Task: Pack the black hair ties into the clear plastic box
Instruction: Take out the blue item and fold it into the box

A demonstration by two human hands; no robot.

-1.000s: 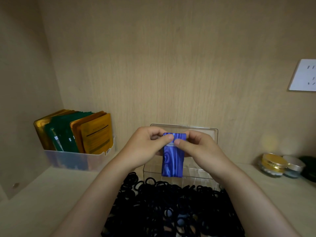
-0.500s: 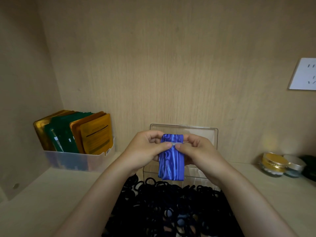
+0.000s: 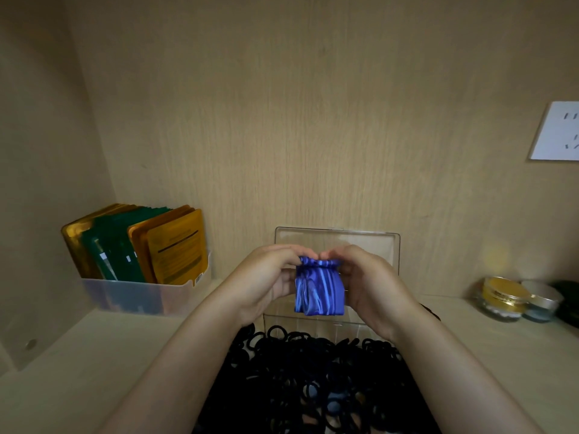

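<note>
A: Far left of the hands, a translucent bin [image 3: 138, 296] on the worktop [image 3: 78, 355], packed with upright gold, green and orange sachets [image 3: 141, 245]. Not part of the job.

B: And the hands?

A: Left hand [image 3: 260, 280] and right hand [image 3: 372, 283] are raised side by side, fingertips nearly meeting. Both pinch the gathered top edge of a small blue marbled pouch [image 3: 319, 289], which hangs between them. Thumbs and fingers closed on the fabric, one hand at each side of the mouth.

B: Where are the hair ties?

A: Black hair ties [image 3: 313, 377] lie in a loose heap on the worktop below and nearer than the hands, between the forearms. A few blue ones seem mixed in near the bottom of the heap, too dim to be sure. None is in either hand.

B: The box?

A: Clear plastic box [image 3: 313, 322] sits directly behind and below the hands, its lid [image 3: 336, 242] standing open against the back wall. I cannot tell whether any ties are inside; the pouch and hands cover most of it.

B: So which step?

A: My reading: packing has hardly begun. The hands are busy with the pouch, not the ties. Next move calls for setting the pouch aside, then gathering ties from the heap and lifting them forward into the open box.

B: Right of the hands?

A: Small gold-lidded jars [image 3: 504, 297] on the worktop, and a white wall socket [image 3: 557, 131] higher up.
</note>
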